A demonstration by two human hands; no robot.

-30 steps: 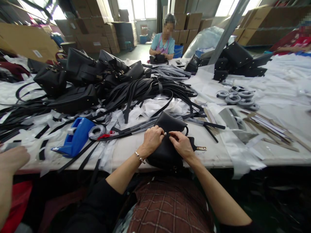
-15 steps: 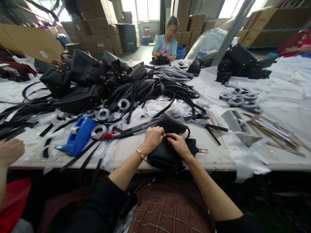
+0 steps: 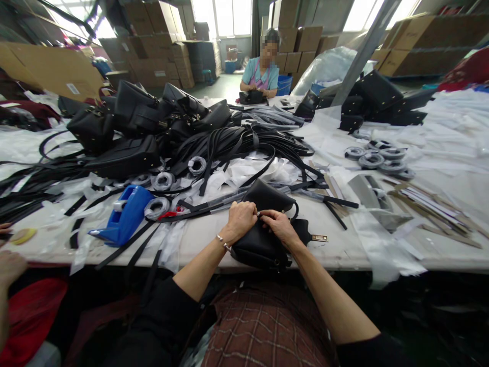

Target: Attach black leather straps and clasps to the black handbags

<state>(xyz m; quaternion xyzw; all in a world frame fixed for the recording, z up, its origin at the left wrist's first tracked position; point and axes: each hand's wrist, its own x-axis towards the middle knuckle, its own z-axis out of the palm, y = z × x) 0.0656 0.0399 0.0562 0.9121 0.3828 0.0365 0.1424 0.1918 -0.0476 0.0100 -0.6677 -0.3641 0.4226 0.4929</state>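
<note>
A black handbag [image 3: 255, 247] lies near the table's front edge, its upper flap [image 3: 267, 196] folded away from me. A tab with a gold-coloured metal plate [image 3: 319, 238] sticks out on its right. Over the bag, my left hand [image 3: 243, 218] is closed, its thumb and fingertips pressed together. Facing it, my right hand [image 3: 278, 224] pinches with thumb and forefinger. Their fingertips meet at a small pale thing, too small to name. The fingers hide most of that spot.
A blue tape dispenser [image 3: 124, 216] stands left, a grey dispenser [image 3: 372, 196] right. Black straps [image 3: 217, 148] and bags [image 3: 133, 109] are heaped behind. Coiled wrapped straps [image 3: 371, 159] lie at right. A co-worker [image 3: 260, 74] sits opposite; another person's hand [image 3: 11, 267] is at far left.
My two hands and the handbag have hardly moved. At far left, the other person's hand has dropped lower, and a yellow tape roll and another hand now show there.
</note>
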